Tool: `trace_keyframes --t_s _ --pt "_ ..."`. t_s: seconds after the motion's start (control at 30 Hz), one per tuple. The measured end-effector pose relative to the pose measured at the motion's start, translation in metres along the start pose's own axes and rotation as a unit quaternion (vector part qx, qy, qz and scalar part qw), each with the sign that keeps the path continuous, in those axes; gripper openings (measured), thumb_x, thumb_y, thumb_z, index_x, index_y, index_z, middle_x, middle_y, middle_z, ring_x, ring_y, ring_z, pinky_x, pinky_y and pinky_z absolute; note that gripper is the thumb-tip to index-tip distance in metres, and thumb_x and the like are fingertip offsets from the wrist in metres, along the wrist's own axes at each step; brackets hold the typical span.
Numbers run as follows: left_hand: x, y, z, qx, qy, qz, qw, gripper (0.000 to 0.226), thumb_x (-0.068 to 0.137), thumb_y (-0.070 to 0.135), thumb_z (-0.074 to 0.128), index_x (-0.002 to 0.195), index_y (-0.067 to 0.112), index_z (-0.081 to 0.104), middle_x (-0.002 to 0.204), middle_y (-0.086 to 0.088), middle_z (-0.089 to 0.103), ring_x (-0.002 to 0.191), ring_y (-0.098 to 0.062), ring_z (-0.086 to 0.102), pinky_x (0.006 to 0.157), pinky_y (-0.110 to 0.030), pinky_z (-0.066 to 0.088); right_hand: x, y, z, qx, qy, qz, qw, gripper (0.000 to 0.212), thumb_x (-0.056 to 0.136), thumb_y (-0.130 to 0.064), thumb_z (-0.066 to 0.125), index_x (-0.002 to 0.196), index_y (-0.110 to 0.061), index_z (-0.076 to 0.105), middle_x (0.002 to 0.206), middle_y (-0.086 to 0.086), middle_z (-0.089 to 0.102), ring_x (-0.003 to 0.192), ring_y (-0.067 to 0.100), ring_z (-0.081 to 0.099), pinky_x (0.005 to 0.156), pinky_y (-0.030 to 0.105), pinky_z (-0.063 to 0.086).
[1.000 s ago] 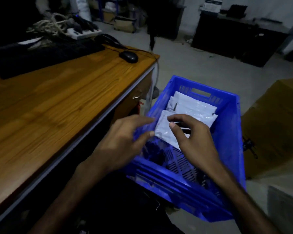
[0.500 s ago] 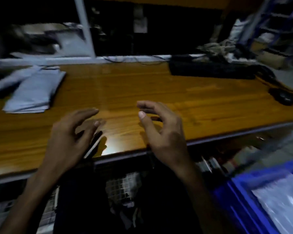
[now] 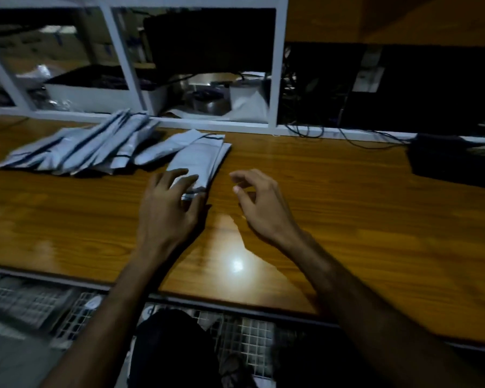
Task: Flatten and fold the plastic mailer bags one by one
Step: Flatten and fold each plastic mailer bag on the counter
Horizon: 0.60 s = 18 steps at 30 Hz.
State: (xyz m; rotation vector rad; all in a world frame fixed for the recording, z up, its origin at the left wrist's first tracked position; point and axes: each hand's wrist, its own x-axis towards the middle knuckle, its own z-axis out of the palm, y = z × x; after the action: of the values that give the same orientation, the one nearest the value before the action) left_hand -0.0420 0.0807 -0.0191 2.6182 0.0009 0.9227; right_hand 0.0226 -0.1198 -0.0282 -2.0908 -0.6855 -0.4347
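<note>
Wooden desk point(image 3: 347, 219) bears fanned mailer bags point(image 3: 76, 149); left hand point(image 3: 168, 208) touches nearest stack point(image 3: 199, 161), right hand point(image 3: 261, 205) loosely spread.

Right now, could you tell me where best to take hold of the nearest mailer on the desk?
Pinch its near end, coming from the front. The mailer lies flat, lengthwise away from you, and the left hand already reaches that end, fingers spread over it.

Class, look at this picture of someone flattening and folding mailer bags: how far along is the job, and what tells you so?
Done: a fanned row of folded mailer bags lies on the wooden table. In hand: the left hand touches the nearest stack of bags; the right hand hovers, holding nothing. Left: how many unfolded bags remain cannot be told from this view.
</note>
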Motion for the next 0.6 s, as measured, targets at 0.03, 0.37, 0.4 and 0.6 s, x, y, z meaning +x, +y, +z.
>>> trace_keyframes --t_s 0.03,0.37,0.4,0.6 --pt "0.006 -0.002 0.004 0.019 -0.008 0.005 1.0 0.045 0.092 0.041 0.07 0.129 0.016 0.07 0.137 -0.006 0.063 0.127 -0.03 0.049 0.094 -0.048 0.049 0.008 0.006 0.006 -0.011 -0.007 -0.006 1.0 0.03 0.103 -0.019 0.06 0.131 -0.02 0.066 0.125 -0.007 0.064 0.11 0.002 0.058 0.089 0.034 0.059" --pt "0.036 -0.013 0.028 0.075 -0.046 0.006 0.996 0.027 0.087 0.041 0.077 0.102 0.019 0.075 0.13 -0.011 0.058 0.123 -0.028 0.049 0.088 -0.047 0.052 0.066 0.034 0.042 -0.024 -0.045 0.017 0.999 0.041 0.101 -0.018 0.064 0.14 -0.028 0.059 0.124 -0.009 0.056 0.107 0.008 0.058 0.086 0.034 0.059" --pt "0.036 -0.015 0.029 0.072 -0.045 0.004 0.996 0.024 0.087 0.04 0.078 0.098 0.019 0.075 0.127 -0.01 0.057 0.12 -0.027 0.049 0.085 -0.046 0.052 0.07 0.036 0.044 -0.022 -0.044 0.019 0.999 0.041 0.1 -0.017 0.064 0.14 -0.028 0.059 0.125 -0.009 0.056 0.108 0.008 0.058 0.085 0.034 0.059" --pt "0.036 -0.017 0.025 0.016 0.004 -0.016 1.0 0.016 0.087 0.023 0.082 0.092 0.012 0.072 0.108 -0.006 0.052 0.094 -0.023 0.054 0.068 -0.047 0.055 0.09 0.044 0.053 -0.032 -0.03 -0.004 0.999 0.045 0.097 -0.014 0.068 0.141 -0.024 0.06 0.123 -0.005 0.057 0.104 0.01 0.059 0.081 0.034 0.06"
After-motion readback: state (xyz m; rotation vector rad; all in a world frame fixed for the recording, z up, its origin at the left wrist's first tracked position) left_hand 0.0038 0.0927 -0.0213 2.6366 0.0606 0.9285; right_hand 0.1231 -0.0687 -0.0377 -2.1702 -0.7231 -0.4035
